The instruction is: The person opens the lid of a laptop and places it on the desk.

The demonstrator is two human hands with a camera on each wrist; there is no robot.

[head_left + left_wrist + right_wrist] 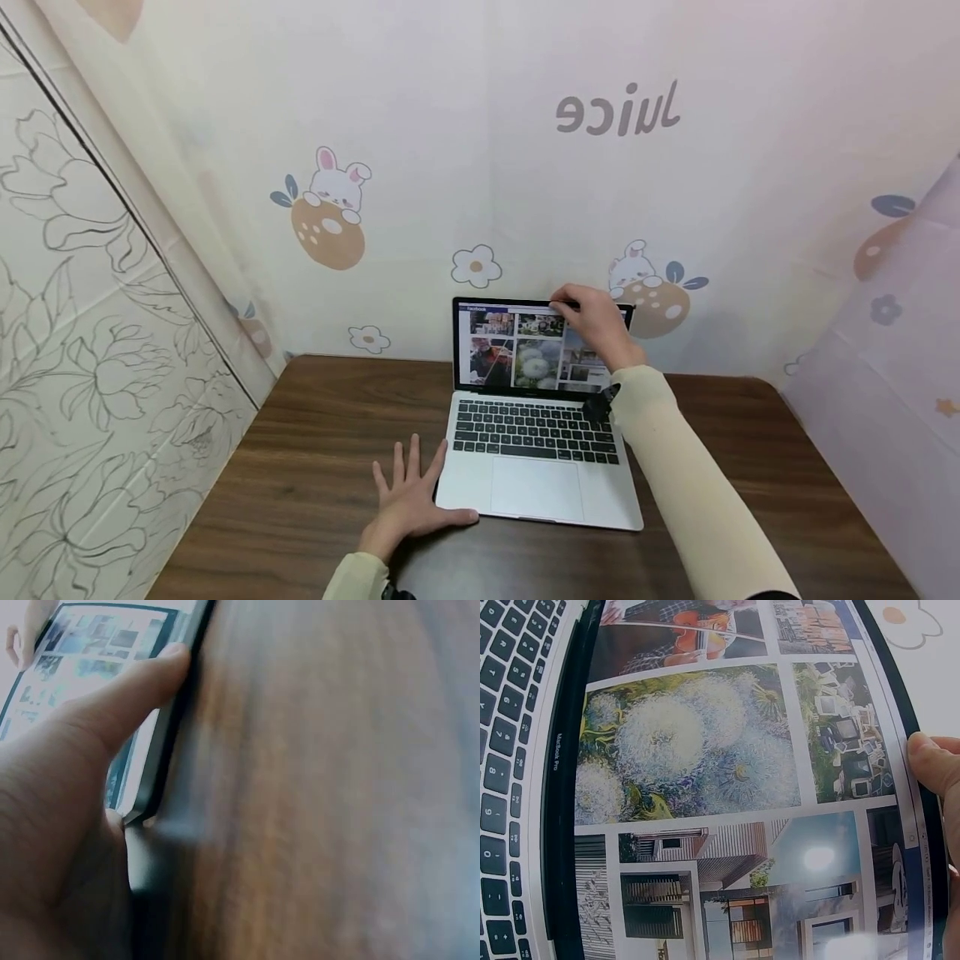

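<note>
An opened silver laptop (536, 492) with black keys stands on the wooden table, its screen (534, 354) lit with a page of photos. At the screen's top edge, right of its middle, my right hand (600, 321) pinches the rim between thumb and fingers; the right wrist view shows the thumb (934, 761) on the front of the black bezel. My left hand (411, 500) lies with fingers spread at the laptop's front left corner. Its thumb (150, 679) rests along the front edge of the base, and its index fingertip is at the left side.
The dark wooden table (315, 450) extends to both sides of the laptop. Right behind it hangs a pale cloth (420, 208) printed with rabbits, flowers and the mirrored word Juice. A floral panel (97, 375) stands along the left side.
</note>
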